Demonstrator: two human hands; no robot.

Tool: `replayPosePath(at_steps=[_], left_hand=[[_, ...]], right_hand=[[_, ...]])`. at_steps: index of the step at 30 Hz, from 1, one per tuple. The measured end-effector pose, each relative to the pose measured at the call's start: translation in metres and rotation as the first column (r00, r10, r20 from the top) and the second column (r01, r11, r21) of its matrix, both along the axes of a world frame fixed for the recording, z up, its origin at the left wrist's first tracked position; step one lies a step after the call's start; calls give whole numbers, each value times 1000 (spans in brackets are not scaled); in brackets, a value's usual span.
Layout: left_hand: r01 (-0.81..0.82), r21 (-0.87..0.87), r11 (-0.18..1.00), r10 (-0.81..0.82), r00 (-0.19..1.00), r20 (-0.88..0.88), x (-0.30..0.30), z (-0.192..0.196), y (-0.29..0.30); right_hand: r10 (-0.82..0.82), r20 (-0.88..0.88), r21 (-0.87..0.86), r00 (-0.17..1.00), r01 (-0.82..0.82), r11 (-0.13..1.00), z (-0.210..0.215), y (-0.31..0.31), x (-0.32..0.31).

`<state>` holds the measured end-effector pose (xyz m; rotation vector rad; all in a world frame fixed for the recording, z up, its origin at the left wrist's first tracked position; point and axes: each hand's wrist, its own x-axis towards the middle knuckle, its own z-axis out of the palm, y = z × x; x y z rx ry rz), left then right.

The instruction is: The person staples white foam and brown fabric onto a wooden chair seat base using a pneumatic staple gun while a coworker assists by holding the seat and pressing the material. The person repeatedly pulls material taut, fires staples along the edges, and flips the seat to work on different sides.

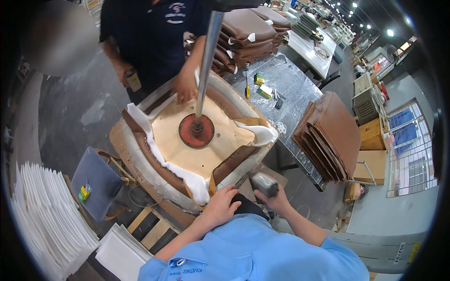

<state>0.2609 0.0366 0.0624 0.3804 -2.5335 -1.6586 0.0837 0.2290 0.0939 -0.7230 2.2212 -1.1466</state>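
Note:
In front of me an upside-down seat has a bare plywood board (164,126) in the middle. Brown leather cover edges (229,164) and white padding (194,185) are folded partly over it. A round red press plate (187,138) on a metal rod (209,61) bears on the board. My left hand (219,204) lies at the seat's near edge, fingers stretched out and apart, by the padding. Right of the seat, my right hand (277,201) is closed round a staple gun (265,184), held away from the board.
Opposite, a person's hand (185,85) touches the board; their other holds a tool (133,80). On the plastic-covered table (293,77) at right are small boxes (265,91), a screwdriver (247,89) and stacked brown covers (330,133). White sheets (51,220) stand at left.

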Motion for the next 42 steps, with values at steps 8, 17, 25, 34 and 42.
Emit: replayPosePath(at_steps=[8,17,25,34,42], left_hand=[[-27,-413,910,105,981,166,-62,-49,24],[-271,-564,780,592,614,522,-136,-49,67],[-408,-735,542,831,131,540,-204,-34,66],[-436,-779,451,886,111,451,-228,-32,65],[-463,-795,391,920,173,352,-236,-43,49]], right_hand=[[-352,151,246,924,309,919,-51,100,-124],[-447,335,172,830,412,895,-126,54,-408],[-462,450,302,764,357,884,-241,-22,-599],[-409,694,336,592,237,912,-318,-36,-679],[-616,537,382,576,485,787,-339,-20,-708]])
